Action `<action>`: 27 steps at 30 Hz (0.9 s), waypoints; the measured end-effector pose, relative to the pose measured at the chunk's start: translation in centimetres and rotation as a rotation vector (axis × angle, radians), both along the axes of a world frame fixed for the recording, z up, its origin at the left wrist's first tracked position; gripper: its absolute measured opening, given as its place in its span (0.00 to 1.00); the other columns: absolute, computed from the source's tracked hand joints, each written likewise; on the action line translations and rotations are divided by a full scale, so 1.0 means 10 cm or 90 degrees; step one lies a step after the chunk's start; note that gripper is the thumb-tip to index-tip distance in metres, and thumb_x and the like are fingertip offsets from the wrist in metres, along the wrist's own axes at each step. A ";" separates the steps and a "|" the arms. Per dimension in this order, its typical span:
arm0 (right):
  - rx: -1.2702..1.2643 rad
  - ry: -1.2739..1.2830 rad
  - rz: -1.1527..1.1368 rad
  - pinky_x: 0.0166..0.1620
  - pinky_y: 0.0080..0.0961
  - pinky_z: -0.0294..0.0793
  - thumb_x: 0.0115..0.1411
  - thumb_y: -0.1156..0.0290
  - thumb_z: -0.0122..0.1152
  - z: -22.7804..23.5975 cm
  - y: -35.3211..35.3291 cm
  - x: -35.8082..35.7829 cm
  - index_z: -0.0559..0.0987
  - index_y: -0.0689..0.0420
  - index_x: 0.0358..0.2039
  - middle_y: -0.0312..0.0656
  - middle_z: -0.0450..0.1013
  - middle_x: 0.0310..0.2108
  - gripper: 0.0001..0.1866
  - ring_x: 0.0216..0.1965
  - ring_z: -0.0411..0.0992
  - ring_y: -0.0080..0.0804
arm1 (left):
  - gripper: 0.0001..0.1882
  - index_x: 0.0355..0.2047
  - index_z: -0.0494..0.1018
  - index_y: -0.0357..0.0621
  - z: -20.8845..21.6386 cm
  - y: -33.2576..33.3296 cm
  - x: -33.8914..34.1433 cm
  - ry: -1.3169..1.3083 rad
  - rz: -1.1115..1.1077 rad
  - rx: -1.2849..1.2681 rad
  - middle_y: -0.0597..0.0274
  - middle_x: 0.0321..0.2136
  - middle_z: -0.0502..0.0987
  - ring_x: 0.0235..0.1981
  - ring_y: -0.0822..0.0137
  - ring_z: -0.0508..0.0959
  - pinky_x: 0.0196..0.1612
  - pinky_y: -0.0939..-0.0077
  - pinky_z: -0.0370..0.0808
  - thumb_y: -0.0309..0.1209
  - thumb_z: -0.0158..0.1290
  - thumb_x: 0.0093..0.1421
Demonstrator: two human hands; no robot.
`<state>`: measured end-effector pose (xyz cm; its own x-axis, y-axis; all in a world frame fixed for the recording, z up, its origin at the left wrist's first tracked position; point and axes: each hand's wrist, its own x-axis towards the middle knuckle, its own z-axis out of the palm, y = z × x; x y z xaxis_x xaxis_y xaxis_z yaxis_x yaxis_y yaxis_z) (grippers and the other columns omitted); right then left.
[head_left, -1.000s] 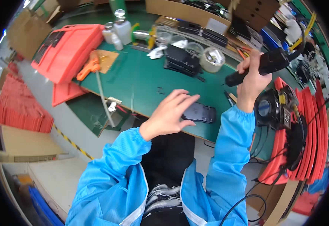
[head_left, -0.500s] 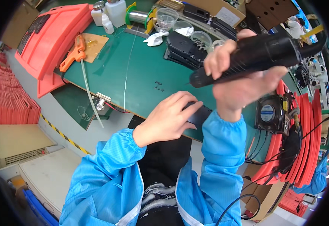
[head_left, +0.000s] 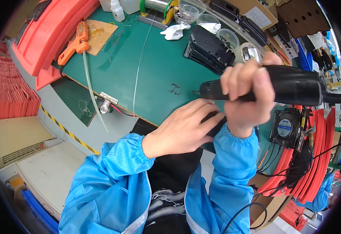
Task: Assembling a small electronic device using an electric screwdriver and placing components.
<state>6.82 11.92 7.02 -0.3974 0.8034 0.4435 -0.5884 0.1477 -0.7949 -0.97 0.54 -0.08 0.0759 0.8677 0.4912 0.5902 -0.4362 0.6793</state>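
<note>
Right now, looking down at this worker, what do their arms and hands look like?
The left sleeve and right sleeve are bright blue, loose and wrinkled, with fine lines in the fabric. Each narrows into a gathered, elastic-looking cuff at the wrist. The left hand and right hand are bare, without gloves; the right one is somewhat blurred.

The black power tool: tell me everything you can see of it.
The black power tool has a thick, rounded body, seemingly plastic, a narrower ridged nose, a thin bit and a ribbed cord at its rear. The right grip wraps around it above the green table. It points leftward in the picture; whether it is running can't be told.
</note>
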 end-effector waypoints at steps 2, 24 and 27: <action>0.036 0.070 0.025 0.23 0.25 0.62 0.67 0.67 0.53 0.04 0.13 0.13 0.67 0.57 0.51 0.32 0.60 0.18 0.14 0.15 0.57 0.22 | 0.25 0.44 0.79 0.39 -0.02 -0.01 -0.02 -0.040 0.007 0.015 0.53 0.48 0.77 0.53 0.48 0.76 0.54 0.56 0.76 0.26 0.71 0.43; 0.017 0.124 0.165 0.24 0.23 0.66 0.69 0.59 0.53 0.23 0.11 0.32 0.64 0.55 0.51 0.30 0.64 0.20 0.17 0.17 0.62 0.19 | 0.12 0.30 0.84 0.43 -0.02 0.04 -0.39 -0.164 0.217 0.009 0.60 0.46 0.81 0.58 0.50 0.74 0.57 0.57 0.73 0.21 0.73 0.42; 0.020 0.127 0.166 0.24 0.23 0.66 0.69 0.59 0.53 0.23 0.10 0.32 0.64 0.55 0.51 0.31 0.65 0.21 0.17 0.17 0.62 0.20 | 0.11 0.27 0.84 0.42 -0.01 0.03 -0.39 -0.173 0.226 0.005 0.59 0.46 0.82 0.58 0.51 0.74 0.57 0.57 0.73 0.20 0.72 0.42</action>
